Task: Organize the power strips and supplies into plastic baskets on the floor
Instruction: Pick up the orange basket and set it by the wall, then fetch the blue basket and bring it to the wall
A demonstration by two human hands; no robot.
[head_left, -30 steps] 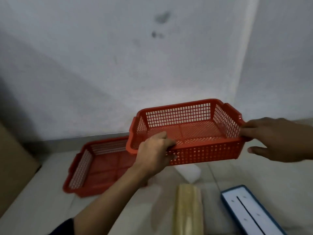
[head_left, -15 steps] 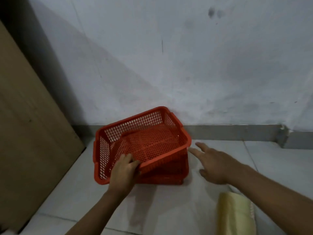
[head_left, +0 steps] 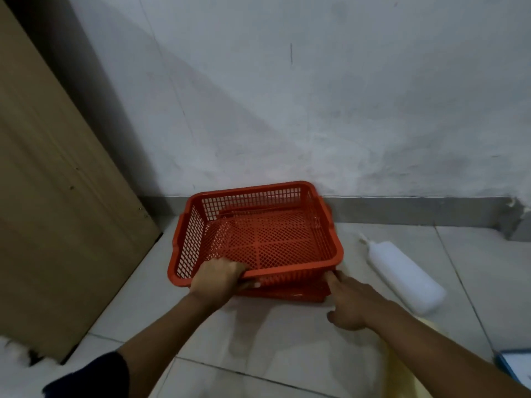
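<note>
Over on the far left a big brown cardboard sheet (head_left: 51,196) leans against the wall (head_left: 316,96), its foot on the pale tiled floor (head_left: 273,340). Coming across, there's a dark sleeve (head_left: 86,377) low in the corner, and from it the forearm runs up to the left hand (head_left: 218,278), which is clamped over the near rim of the top red basket (head_left: 258,237), fingers curled inside the mesh, thumb below the rim. That basket sits nested in a second red basket (head_left: 287,293), of which only a strip of near wall shows underneath; the top one rides a touch high on the near side, so it isn't fully seated. Both are on the floor, close up to the grey skirting (head_left: 416,211). Now the right hand (head_left: 352,304): loosely half-curled, gripping nothing, forefinger stretched forward and touching the near right corner of the stack just under the top rim. Further right a white squeeze bottle (head_left: 405,277) lies on its side on the tiles, nozzle towards the wall, near the baskets but apart from them. Low on the right, something yellowish (head_left: 402,377) peeks from beneath the right forearm, too blurred to name, and a blue-edged box (head_left: 517,366) clips the right border.
</note>
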